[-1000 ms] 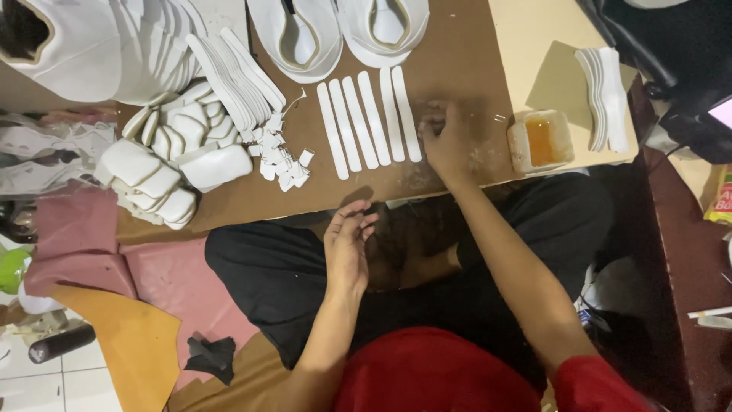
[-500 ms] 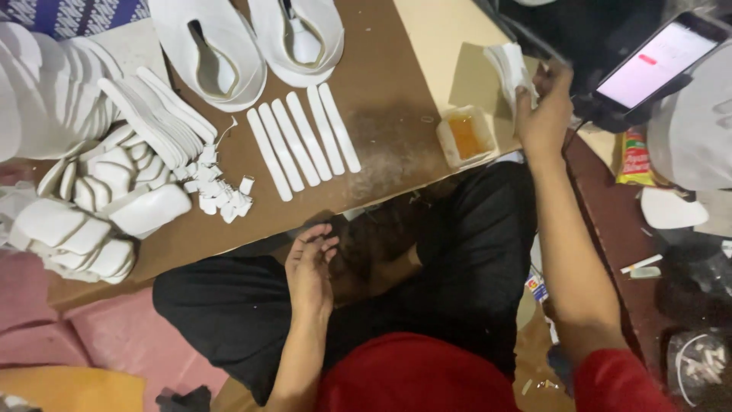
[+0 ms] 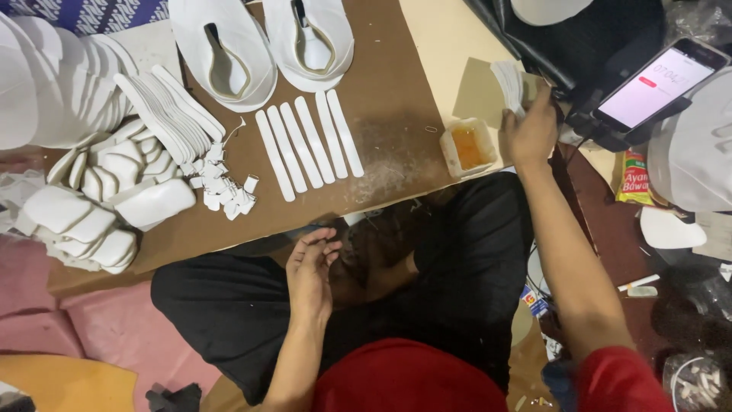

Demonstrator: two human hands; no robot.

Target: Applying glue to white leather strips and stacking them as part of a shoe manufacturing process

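brown board of the counter [image 3: 396, 91] fills my view, two white shoe uppers [image 3: 263, 46] at its far edge, six white strips [image 3: 309, 145] laid side by side in the middle. my right hand [image 3: 530, 133] is closed on a stack of white strips [image 3: 507, 84] past the glue tub [image 3: 467, 146]. my left hand [image 3: 311, 267] rests half-curled and empty over my lap. i judge this the fetching step; next calls for laying a strip down.

Six white strips [image 3: 309, 143], two shoe uppers [image 3: 263, 46], one glue tub [image 3: 467, 146], one phone [image 3: 656, 80]
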